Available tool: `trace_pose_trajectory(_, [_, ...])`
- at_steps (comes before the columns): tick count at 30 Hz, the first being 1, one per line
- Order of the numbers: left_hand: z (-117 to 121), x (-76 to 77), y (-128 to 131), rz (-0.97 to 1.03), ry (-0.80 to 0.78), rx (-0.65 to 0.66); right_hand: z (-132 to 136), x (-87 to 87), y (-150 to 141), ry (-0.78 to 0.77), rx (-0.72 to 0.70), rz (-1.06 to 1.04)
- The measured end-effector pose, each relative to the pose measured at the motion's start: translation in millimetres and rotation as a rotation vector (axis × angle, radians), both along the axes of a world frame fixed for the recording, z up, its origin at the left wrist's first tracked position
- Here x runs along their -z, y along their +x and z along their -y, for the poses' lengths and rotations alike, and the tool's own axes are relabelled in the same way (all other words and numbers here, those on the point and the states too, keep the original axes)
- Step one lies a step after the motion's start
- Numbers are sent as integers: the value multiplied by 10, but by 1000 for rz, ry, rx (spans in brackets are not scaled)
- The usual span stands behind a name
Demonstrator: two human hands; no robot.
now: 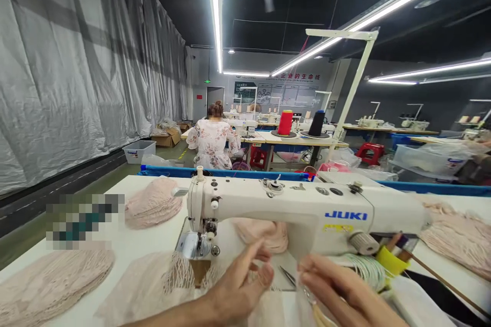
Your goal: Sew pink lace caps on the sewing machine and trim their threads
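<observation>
My left hand (240, 286) is low in the middle of the view, just in front of the white JUKI sewing machine (307, 209). Its thumb and fingers curl together in a pinch at the edge of a pale, sheer fabric piece (286, 301). My right hand (337, 291) faces it from the right with its fingers pressed together on the same fabric. The thin metal blades of snips (287, 276) poke out from under it. The presser foot and needle (197, 245) stand to the left of my hands over a pink mesh piece (153, 281).
Pink mesh pieces lie on the white table at the left (49, 278), behind the machine (151, 204) and at the right (456, 235). A yellow cup (389, 260) and pale thread (366, 268) sit under the handwheel. A person sits at a table farther back (213, 140), near red (285, 122) and black (317, 123) thread cones.
</observation>
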State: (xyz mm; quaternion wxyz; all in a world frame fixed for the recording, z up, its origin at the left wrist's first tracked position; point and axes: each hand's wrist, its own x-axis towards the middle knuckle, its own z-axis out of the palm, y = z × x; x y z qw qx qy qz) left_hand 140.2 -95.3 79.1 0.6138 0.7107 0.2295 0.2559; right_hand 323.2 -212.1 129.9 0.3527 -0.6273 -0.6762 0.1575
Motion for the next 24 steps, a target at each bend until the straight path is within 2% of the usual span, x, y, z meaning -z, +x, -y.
trace_pose_trajectory(1, [116, -95, -102, 52, 40, 172, -33, -28, -117, -94, -59, 3])
trace_pose_trajectory(2, [211, -174, -189, 59, 26, 275, -67, -37, -223, -146, -104, -7])
trace_pose_trajectory(3, [282, -230, -262, 20, 3, 299, -98, -28, -312, -186, -140, -33])
trace_pose_trajectory(5, [357, -263, -386, -112, -66, 199, -136, 34, -436, -217, -184, -106])
trace_pose_trajectory(7, [371, -215, -511, -196, -143, 96, -147, 135, -522, -230, -211, -156])
trace_pose_trajectory(10, [362, -124, -735, -145, -220, 44, -150, 302, -699, -230, -258, -183])
trace_pose_trajectory(14, [381, -86, -1079, -71, -263, 11, -197, 433, -1068, -288, -317, -289])
trace_pose_trajectory(17, [406, -47, -1355, -125, -326, 5, -234, 448, -1298, -356, -313, -331])
trace_pose_trajectory(20, [420, 0, -1620, -175, -381, 32, -255, 455, -1436, -412, -295, -354])
trace_pose_trajectory(24, [417, -29, -1886, -101, -384, 89, -325, 522, -1552, -417, -336, -317])
